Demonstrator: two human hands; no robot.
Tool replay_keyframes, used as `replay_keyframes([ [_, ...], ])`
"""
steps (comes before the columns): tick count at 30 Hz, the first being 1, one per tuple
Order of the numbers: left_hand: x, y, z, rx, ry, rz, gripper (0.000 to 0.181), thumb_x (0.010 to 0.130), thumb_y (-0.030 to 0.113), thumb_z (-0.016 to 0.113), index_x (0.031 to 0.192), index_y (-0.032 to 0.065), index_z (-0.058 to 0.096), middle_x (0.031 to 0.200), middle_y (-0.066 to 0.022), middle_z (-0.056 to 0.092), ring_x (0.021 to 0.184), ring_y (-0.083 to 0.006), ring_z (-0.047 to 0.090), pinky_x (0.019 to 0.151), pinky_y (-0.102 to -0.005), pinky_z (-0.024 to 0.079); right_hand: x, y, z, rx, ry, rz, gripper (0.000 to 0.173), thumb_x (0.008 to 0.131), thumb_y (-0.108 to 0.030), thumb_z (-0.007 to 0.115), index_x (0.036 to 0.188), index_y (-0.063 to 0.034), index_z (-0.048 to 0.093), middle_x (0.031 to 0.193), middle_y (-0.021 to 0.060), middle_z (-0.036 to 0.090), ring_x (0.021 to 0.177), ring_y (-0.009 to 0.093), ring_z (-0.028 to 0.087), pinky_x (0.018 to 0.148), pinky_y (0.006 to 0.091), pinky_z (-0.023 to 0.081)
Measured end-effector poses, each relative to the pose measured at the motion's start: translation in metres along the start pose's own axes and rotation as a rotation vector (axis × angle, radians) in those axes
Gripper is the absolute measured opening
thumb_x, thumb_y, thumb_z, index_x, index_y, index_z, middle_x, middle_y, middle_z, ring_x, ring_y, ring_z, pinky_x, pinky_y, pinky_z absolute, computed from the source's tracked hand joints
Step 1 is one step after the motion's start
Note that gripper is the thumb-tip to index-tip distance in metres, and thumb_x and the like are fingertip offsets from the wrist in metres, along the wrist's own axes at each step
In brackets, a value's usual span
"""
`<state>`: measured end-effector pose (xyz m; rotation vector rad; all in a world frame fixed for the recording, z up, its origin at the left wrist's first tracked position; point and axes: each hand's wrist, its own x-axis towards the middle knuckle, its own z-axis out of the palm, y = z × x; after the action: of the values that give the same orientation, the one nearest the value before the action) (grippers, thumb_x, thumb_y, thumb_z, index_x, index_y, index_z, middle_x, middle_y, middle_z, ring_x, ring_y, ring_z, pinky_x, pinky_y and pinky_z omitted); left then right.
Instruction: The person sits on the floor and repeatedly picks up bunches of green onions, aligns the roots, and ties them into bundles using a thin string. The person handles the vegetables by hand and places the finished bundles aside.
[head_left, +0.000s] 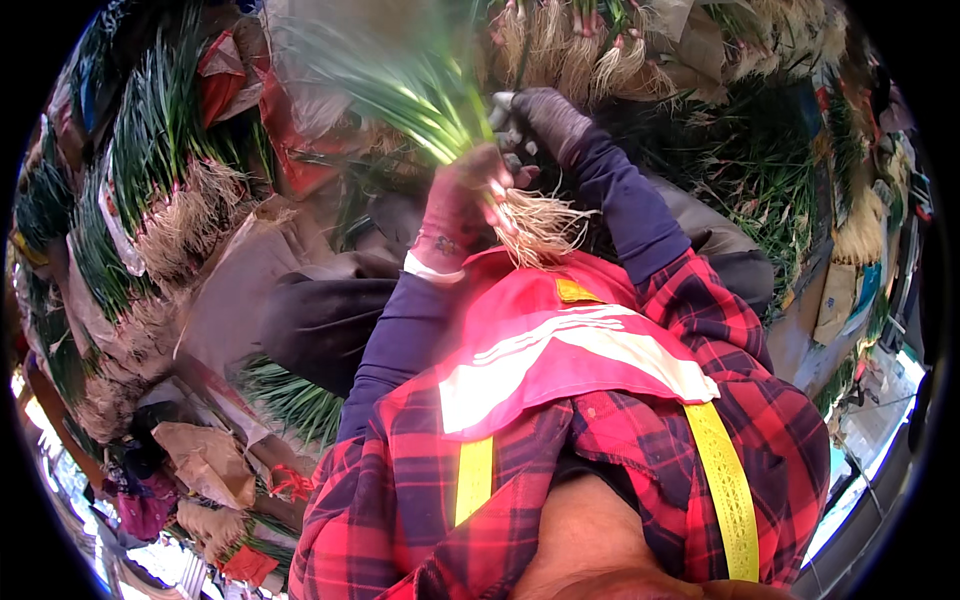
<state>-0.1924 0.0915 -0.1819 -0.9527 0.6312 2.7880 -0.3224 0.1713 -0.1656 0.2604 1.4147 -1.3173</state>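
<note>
My left hand (469, 191), in a reddish glove, is closed around a bunch of green onions (442, 112) in front of my chest. Their green leaves point up and to the left, while the pale stringy roots (544, 225) hang out to the lower right over my red apron (540, 337). My right hand (536, 120), in a dirty glove with pale fingertips, is just right of the stems. Its fingers are bent near the bunch; whether they pinch any part of it cannot be told.
Rooted green onion bundles (187, 217) lie at the left, and more (585, 45) lie beyond my hands. Loose green leaves (750, 165) are heaped at the right. Brown paper (206, 461) lies at the lower left, and red and clear plastic (292, 150) at the upper left.
</note>
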Motion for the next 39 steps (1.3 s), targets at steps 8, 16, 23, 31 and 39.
replay_keyframes([
  [8, -0.01, -0.007, -0.001, -0.237, -0.266, 0.096, 0.017, 0.071, 0.01, 0.053, 0.078, -0.0051, 0.051, 0.059, -0.0123, 0.051, 0.062, -0.0249, 0.054, 0.082, -0.052, 0.039, -0.001, 0.008, 0.013, 0.283, -0.544, -0.044, 0.028, 0.081, -0.031, 0.048, 0.079, -0.004, 0.052, 0.046, -0.0006, 0.045, 0.031, 0.007, 0.036, 0.028, 0.0191, 0.029],
  [16, -0.008, -0.005, 0.006, -0.1, -0.096, 0.072, 0.022, 0.081, 0.021, 0.044, 0.087, 0.0008, 0.048, 0.066, -0.0122, 0.051, 0.062, -0.0261, 0.055, 0.041, -0.0342, 0.048, 0.003, 0.006, 0.021, -0.218, -0.025, -0.283, 0.02, 0.079, -0.022, 0.051, 0.07, -0.0042, 0.054, 0.06, -0.0014, 0.049, 0.047, 0.005, 0.042, 0.042, 0.0214, 0.034],
  [23, -0.015, 0.01, 0.035, 0.538, 0.221, 0.294, 0.016, 0.077, 0.016, 0.052, 0.079, 0.0005, 0.053, 0.063, -0.009, 0.056, 0.043, -0.0148, 0.052, 0.035, -0.0225, 0.041, 0.017, 0.026, -0.03, -1.339, 0.464, -0.351, 0.029, 0.074, -0.032, 0.047, 0.087, -0.0082, 0.055, 0.083, 0.0168, 0.057, 0.078, 0.031, 0.055, 0.068, 0.0391, 0.042],
  [31, -0.009, 0.022, 0.03, 0.066, 0.149, 0.286, 0.012, 0.075, 0.011, 0.054, 0.084, 0.0035, 0.051, 0.067, -0.0043, 0.053, 0.057, -0.0142, 0.052, 0.057, -0.0279, 0.047, -0.017, 0.017, -0.045, -1.312, 0.141, -0.231, 0.032, 0.074, -0.034, 0.048, 0.088, -0.0059, 0.056, 0.087, 0.016, 0.057, 0.083, 0.031, 0.054, 0.075, 0.0361, 0.04],
  [39, 0.006, 0.012, 0.014, -0.239, 0.051, 0.151, 0.015, 0.082, 0.021, 0.045, 0.07, 0.0123, 0.047, 0.067, -0.0027, 0.048, 0.059, -0.0189, 0.046, 0.072, -0.0433, 0.041, 0.066, -0.121, -0.023, -1.529, 0.409, -0.155, 0.057, 0.08, -0.05, 0.032, 0.117, -0.0081, 0.043, 0.108, 0.0183, 0.05, 0.099, 0.033, 0.048, 0.088, 0.0403, 0.035],
])
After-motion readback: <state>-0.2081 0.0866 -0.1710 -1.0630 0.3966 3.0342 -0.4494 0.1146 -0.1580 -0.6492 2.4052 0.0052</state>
